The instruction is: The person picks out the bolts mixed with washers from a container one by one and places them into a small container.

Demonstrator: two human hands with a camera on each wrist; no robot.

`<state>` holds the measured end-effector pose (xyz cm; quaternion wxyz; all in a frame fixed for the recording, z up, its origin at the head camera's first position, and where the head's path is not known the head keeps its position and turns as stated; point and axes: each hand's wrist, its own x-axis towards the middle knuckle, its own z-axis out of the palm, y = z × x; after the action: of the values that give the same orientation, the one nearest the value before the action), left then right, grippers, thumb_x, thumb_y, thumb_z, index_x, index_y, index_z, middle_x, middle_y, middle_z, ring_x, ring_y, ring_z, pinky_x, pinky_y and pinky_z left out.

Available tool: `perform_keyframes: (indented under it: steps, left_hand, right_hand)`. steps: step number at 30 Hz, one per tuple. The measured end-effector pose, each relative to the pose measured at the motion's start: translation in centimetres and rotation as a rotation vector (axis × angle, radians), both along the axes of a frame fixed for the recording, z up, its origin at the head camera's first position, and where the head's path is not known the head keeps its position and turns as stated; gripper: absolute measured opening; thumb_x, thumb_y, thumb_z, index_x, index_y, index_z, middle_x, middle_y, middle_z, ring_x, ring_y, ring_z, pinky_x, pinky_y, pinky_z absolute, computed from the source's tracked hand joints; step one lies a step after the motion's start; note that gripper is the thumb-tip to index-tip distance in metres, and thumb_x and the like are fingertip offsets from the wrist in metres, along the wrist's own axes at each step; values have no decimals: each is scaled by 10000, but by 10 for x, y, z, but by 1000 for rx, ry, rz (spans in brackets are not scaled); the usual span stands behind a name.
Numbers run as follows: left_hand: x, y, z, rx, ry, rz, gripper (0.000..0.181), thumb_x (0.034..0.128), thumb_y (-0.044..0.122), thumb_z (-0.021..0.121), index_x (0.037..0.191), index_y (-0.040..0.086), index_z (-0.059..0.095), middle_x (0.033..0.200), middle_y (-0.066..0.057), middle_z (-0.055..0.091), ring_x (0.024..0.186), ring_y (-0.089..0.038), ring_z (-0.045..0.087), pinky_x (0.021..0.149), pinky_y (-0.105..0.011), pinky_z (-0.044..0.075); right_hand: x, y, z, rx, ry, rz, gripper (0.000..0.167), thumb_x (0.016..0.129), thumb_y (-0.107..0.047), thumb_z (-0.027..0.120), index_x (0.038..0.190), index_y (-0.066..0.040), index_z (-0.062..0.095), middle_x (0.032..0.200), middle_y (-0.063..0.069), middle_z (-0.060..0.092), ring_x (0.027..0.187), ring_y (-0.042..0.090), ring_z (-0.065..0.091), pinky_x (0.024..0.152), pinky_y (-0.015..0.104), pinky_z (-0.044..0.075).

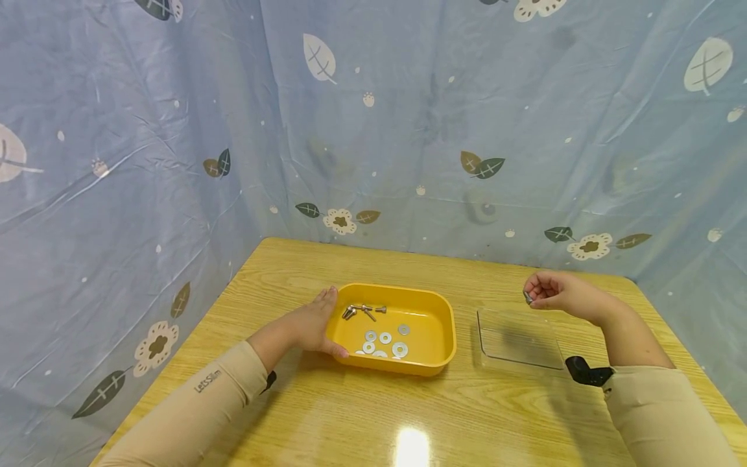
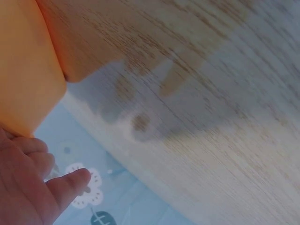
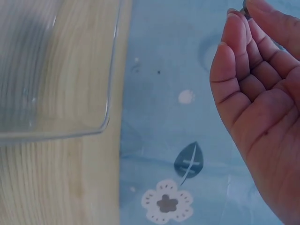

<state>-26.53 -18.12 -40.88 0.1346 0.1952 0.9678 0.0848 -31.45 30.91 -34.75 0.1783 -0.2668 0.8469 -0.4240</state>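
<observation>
My left hand rests on the left end of a yellow tray, its thumb by the front edge and its fingers extended toward the back. In the left wrist view, that hand touches the tray's orange-looking outer wall. Several metal screws lie at the tray's back left, and several flat washers nearer its front. Above the back right of a clear plastic box, my right hand pinches a small metal screw between thumb and fingertips. Fingers partly hide that screw.
The wooden table carries the tray in the middle and the box to its right. Behind and beside it hangs a blue patterned curtain. A black wrist device sits at the right sleeve, close to the box's front right corner.
</observation>
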Motion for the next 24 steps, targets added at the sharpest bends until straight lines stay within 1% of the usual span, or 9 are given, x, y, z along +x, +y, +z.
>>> perform_keyframes:
  steps: [3,7,12,14,19,24]
  left_hand:
    - [0,0,0,2,-2,1,1349,553,822,535,1452,-3,-40,1513,-152,-63,1390,-285,-17,1083,-478,177]
    - [1,0,1,5,-5,2,1337,565,806,553,1453,-4,-32,1513,-155,-59,1390,-289,-17,1085,-478,168]
    - [1,0,2,-7,-3,1,1323,578,795,558,1453,-6,-26,1516,-154,-53,1392,-283,-19,1090,-467,164]
    - [1,1,3,-5,1,-2,1327,573,797,558,1452,-13,-17,1516,-166,-37,1391,-291,-11,1089,-467,167]
    - [2,1,4,3,2,-6,1347,554,809,556,1450,-23,-9,1511,-186,-25,1389,-310,0,1094,-451,158]
    - [0,1,2,-19,10,-6,1352,548,825,536,1451,-19,-13,1514,-184,-24,1390,-304,-2,1093,-447,168]
  right_hand:
    - [0,7,-5,-13,-12,1,245,885,-86,587,1029,70,466,888,138,495,757,180,519,678,290,487]
    - [-2,13,-12,-18,-67,5,267,879,-81,594,1032,89,457,877,121,494,752,170,518,684,296,483]
    - [-5,17,-20,-17,-137,49,256,876,-62,589,1020,97,450,873,96,486,756,185,513,703,314,485]
    - [-7,18,-22,-14,-158,76,249,881,-61,581,1013,101,446,871,92,478,749,186,505,699,337,479]
    - [-9,18,-26,8,-200,106,239,892,-69,567,1011,99,445,872,90,464,745,155,487,692,380,453]
    - [-10,19,-29,9,-233,107,264,889,-61,570,1027,118,434,885,98,464,746,155,486,703,377,454]
